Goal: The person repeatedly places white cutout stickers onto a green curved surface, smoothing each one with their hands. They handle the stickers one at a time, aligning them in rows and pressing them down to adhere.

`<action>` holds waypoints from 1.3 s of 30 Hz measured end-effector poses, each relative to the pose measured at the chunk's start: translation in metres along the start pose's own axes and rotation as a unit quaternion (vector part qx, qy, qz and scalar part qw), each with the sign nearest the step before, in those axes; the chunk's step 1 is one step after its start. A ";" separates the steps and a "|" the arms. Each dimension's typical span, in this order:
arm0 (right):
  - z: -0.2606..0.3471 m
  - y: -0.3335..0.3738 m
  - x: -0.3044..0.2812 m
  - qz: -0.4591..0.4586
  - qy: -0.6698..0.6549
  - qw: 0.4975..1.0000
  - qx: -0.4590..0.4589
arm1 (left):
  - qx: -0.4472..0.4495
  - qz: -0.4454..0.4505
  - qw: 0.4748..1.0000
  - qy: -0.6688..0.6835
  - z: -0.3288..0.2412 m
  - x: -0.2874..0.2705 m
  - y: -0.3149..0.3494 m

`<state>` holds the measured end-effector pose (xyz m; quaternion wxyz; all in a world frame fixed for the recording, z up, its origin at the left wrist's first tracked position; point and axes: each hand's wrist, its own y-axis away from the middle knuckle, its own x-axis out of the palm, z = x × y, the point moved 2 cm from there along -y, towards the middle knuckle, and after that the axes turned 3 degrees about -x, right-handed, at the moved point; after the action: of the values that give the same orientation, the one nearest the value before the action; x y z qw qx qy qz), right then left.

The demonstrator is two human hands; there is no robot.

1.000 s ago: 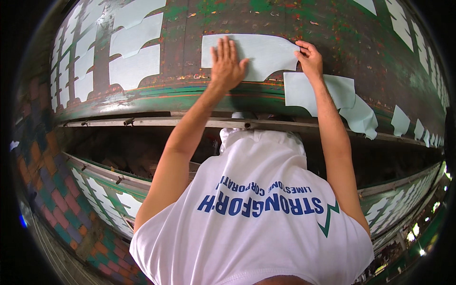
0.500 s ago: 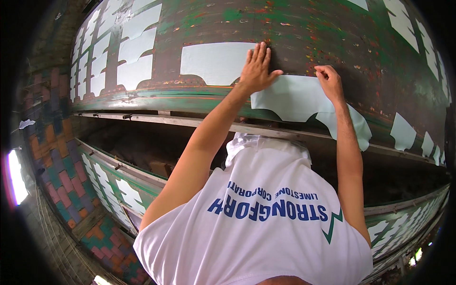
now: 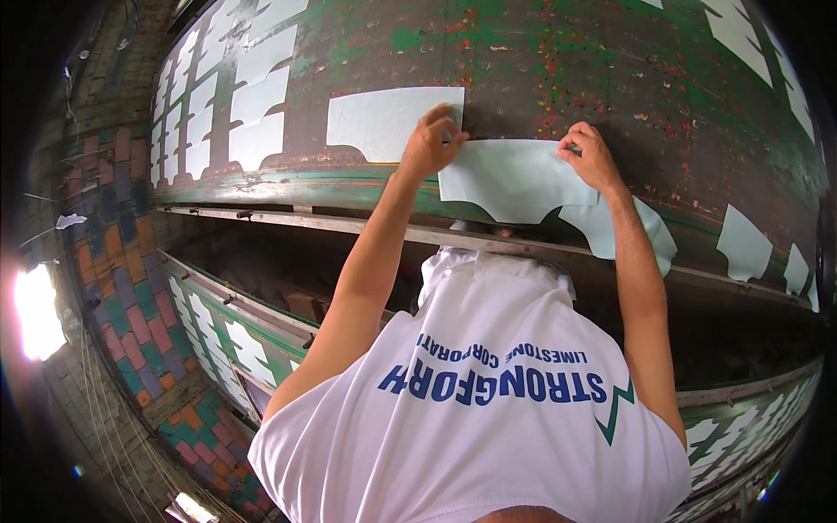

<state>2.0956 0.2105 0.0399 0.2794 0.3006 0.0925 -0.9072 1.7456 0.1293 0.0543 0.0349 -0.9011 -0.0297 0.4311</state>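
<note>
Left hand (image 3: 429,146) (half curled) and right hand (image 3: 595,159) (nearly closed) lie at a pale sheet (image 3: 510,179); each grip's hold is unclear.

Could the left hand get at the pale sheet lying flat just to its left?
Most likely yes: the left hand is right by that pale sheet's right end, and nothing seems to lie on the sheet or block the way.

The left hand (image 3: 427,146), earlier laid flat, has now curled its fingers (image 3: 437,112).
</note>
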 end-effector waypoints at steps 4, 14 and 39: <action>0.000 0.000 0.004 -0.056 -0.076 0.995 0.023 | 0.020 0.002 1.000 0.023 0.002 0.000 0.023; 0.004 -0.003 0.005 -0.047 -0.021 0.998 0.036 | 0.053 -0.040 0.998 -0.006 0.023 -0.002 0.032; 0.083 -0.109 0.006 0.150 -0.122 0.972 0.133 | -0.052 0.039 0.882 0.467 0.095 -0.125 -0.007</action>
<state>1.9890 0.2704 0.1024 0.3796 0.2326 -0.1097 -0.8887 1.5929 0.1296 0.0924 -0.0192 -0.9990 0.0027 -0.0411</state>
